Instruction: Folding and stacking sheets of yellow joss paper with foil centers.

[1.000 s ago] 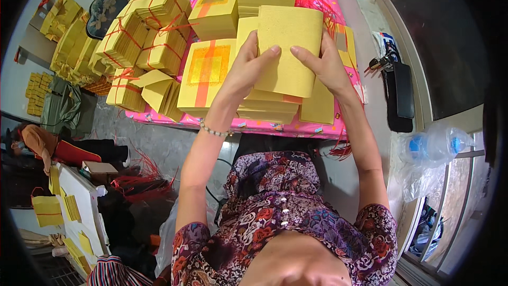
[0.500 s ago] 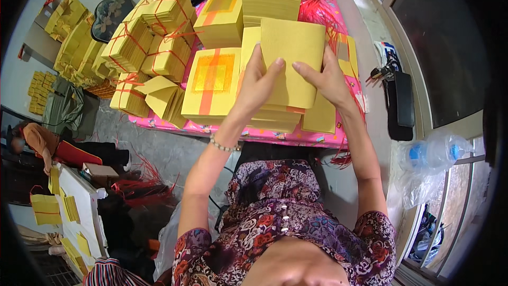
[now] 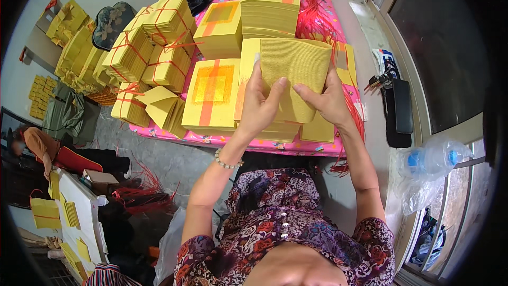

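In the head view, the left hand [image 3: 263, 99] pinches the left side of a folded yellow sheet [image 3: 292, 69], its thumb lying on the near face and its fingers tucked along and behind the edge. The right hand [image 3: 332, 101] pinches the right side in the same way, its fingers mostly hidden behind the paper. The two thumb tips point toward each other and stand just apart. The sheet is held up over the near right part of the pink-covered surface [image 3: 264, 148], in front of a low yellow stack [image 3: 275, 134] beside the near edge. The sheet's right side bends round in a soft curve, and fine ridges show across its face.

Left of that low stack, a stack with a gold square [image 3: 212, 89] also sits by the near edge. A tall yellow stack [image 3: 270, 17] rises behind the sheet, toward the far edge, with loose red strings [image 3: 316, 17] to its right. Tied yellow bundles [image 3: 168, 66] fill the left side of the surface.

A second ago the sheet overlapped the lower front of the tall stack; now both hands have brought it nearer the near edge, so that this front is exposed. The ridges also show more strongly than then. The tied bundles have stayed where they were.
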A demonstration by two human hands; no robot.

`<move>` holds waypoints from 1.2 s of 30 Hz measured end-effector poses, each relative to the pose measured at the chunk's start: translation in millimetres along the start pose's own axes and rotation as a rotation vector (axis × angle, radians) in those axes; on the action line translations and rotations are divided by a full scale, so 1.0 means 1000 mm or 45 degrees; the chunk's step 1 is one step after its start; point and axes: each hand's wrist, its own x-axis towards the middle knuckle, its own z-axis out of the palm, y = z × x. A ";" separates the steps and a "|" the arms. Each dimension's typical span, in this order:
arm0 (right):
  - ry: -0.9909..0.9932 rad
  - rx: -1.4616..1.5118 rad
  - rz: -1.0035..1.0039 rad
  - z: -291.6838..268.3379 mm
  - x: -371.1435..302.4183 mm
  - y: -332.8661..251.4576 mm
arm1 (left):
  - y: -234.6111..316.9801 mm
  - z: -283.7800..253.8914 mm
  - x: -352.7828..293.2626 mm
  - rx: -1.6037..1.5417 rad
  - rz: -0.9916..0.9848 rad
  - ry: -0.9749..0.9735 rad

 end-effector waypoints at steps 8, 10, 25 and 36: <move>0.024 0.025 -0.059 0.003 -0.001 -0.003 | -0.003 0.000 -0.002 -0.014 0.019 -0.001; 0.008 -0.002 -0.078 0.002 -0.001 -0.004 | -0.002 0.001 0.000 -0.040 0.009 -0.016; 0.152 0.128 0.065 -0.013 0.019 -0.004 | -0.001 0.004 0.002 -0.103 -0.029 0.026; 0.004 0.025 0.298 -0.023 0.017 -0.017 | 0.006 -0.004 0.012 -0.163 -0.293 0.043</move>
